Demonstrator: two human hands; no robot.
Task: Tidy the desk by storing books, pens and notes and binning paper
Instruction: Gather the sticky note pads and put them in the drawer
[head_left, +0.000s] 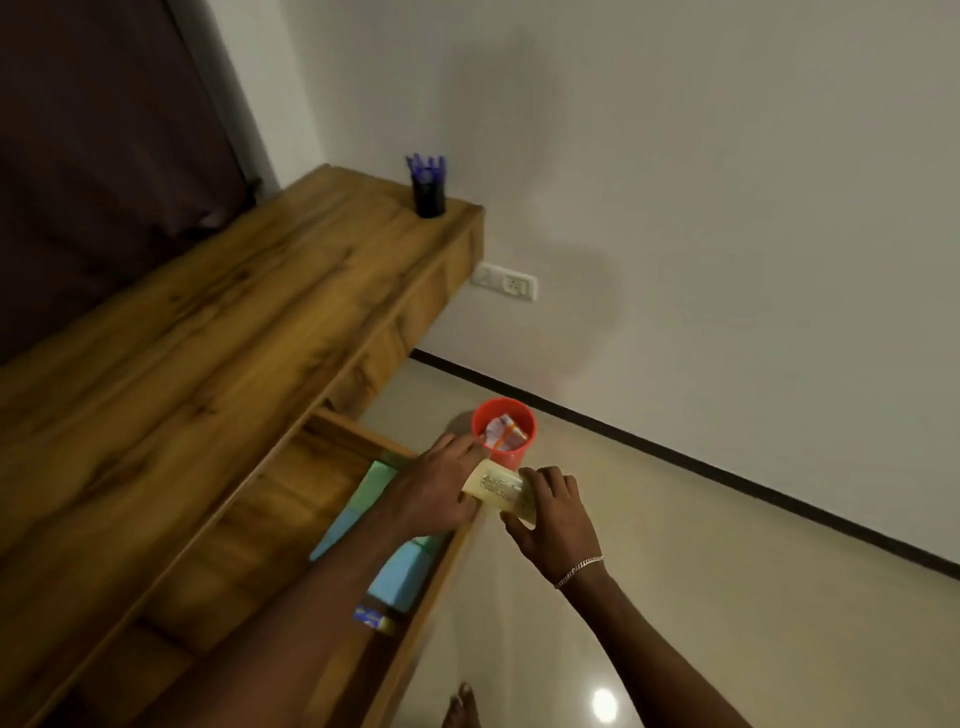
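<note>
Both hands hold a pale yellow note (500, 489) with writing on it, just above the front edge of an open wooden drawer (441, 577). My left hand (435, 489) grips its left end and my right hand (551, 512) pinches its right end. Inside the drawer lie a green book (375, 483) and blue books (402, 577), partly hidden by my left forearm. A red bin (503, 434) with crumpled paper inside stands on the floor just beyond the note. A black pen holder (429, 195) with several blue pens stands at the desk's far corner.
The wooden desk top (208, 364) stretches along the left, with a dark curtain (104, 156) behind it. A wall socket (505, 281) sits below the desk's far end. Beige floor (675, 571) lies to the right, and my bare foot (460, 706) shows at the bottom.
</note>
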